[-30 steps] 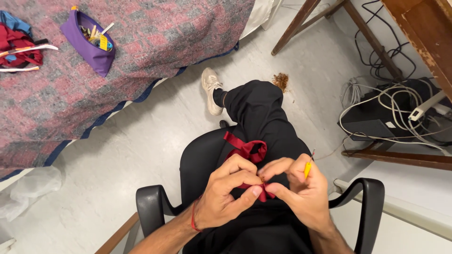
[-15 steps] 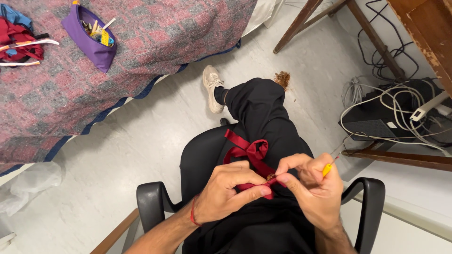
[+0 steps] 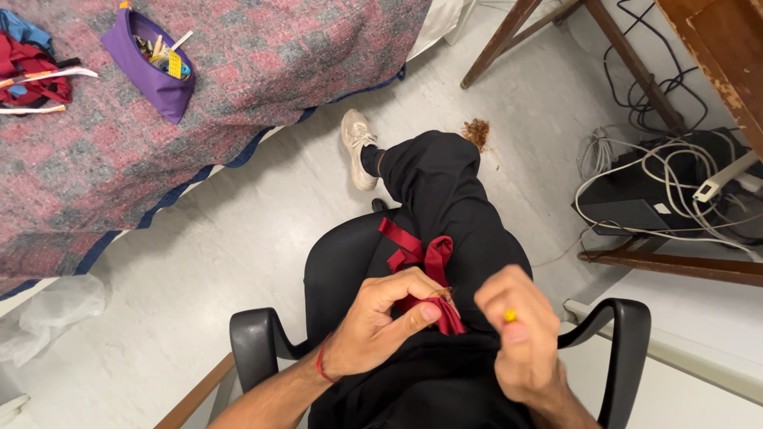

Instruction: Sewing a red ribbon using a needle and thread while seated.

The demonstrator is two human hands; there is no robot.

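I sit in a black office chair (image 3: 628,334) with a dark red fabric piece (image 3: 421,258) lying on my black-trousered lap. My left hand (image 3: 381,322) pinches the red fabric near its lower edge, thumb pressed on it. To its right my right hand (image 3: 520,338) is closed around a small yellow-tipped tool (image 3: 509,315), likely a needle or pin holder, held a short way off the fabric. A thin thread is hard to make out between the hands. A red band circles my left wrist.
A bed with a pink-grey blanket (image 3: 199,119) fills the upper left, carrying an open purple pouch (image 3: 151,67) of small tools and red cloth (image 3: 32,71). Tangled cables and a power strip (image 3: 675,183) lie right, under a wooden table. My shoe (image 3: 356,147) rests on the floor.
My right hand has drawn away to the right and down from the fabric, closing into a fist around the yellow-tipped tool. The left hand keeps its pinch on the red fabric.
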